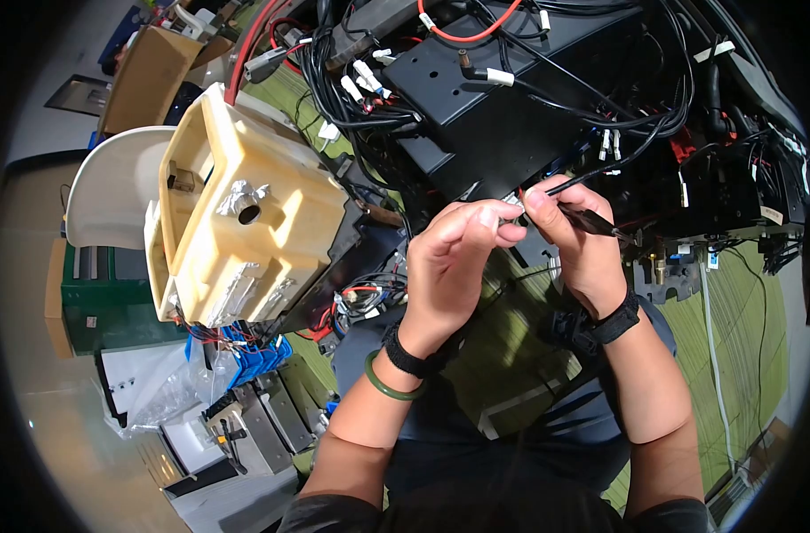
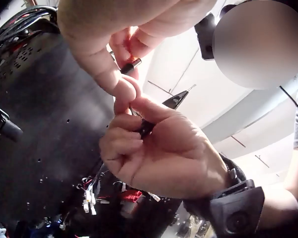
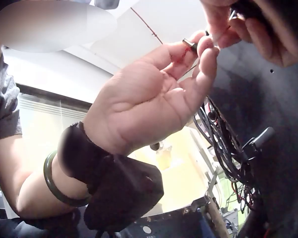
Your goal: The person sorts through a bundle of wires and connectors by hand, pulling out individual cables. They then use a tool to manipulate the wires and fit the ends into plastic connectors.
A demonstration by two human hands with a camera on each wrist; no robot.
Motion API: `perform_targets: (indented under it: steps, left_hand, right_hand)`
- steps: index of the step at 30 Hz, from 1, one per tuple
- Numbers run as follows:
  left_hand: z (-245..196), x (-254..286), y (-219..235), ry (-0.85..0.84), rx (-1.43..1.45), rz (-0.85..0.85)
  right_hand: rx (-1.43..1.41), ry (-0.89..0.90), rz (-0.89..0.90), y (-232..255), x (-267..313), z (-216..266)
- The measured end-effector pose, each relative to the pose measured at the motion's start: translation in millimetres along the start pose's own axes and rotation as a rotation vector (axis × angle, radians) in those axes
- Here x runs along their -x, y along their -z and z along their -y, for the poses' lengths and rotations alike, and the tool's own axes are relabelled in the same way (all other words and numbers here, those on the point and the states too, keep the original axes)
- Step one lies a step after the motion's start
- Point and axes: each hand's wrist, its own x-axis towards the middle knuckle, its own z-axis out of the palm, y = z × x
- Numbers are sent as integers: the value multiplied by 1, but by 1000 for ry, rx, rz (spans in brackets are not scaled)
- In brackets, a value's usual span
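My left hand (image 1: 454, 258) pinches a small black cylinder with a metal end (image 2: 132, 66) between its fingers, with a bit of red beside it. Close against it, my right hand (image 1: 587, 244) grips the end of a black cable (image 1: 631, 158) that runs back to the harness. A slim black tool with a pointed metal tip (image 2: 176, 100) also sits in my right hand, its tip pointing away from the fingertips. Both hands' fingertips meet over thin wire ends; the fingers cover most of the joint. A large black metal box (image 1: 476, 98) stands just beyond.
A cream moulded housing (image 1: 280, 235) stands left of my hands. Black cables with white labels (image 1: 334, 89) drape over the box, and a loose wire bundle (image 1: 369, 295) lies below. Blue bins (image 1: 258, 355) and a cardboard box (image 1: 147, 84) are further left. The floor (image 1: 716, 355) is green.
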Motion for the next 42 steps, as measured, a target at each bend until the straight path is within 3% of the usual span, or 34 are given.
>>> perform_targets:
  steps: [10, 24, 42]
  left_hand:
    - [0, 0, -4, -106, -44, -41]
    - [3, -1, -1, -163, -102, 2]
    - [8, -2, -1, 6, 148, 12]
  right_hand:
    - [-186, -5, 31, 0, -1, -5]
    - [-175, -7, 44, 1, -1, -5]
    - [-36, -7, -9, -3, 0, -2]
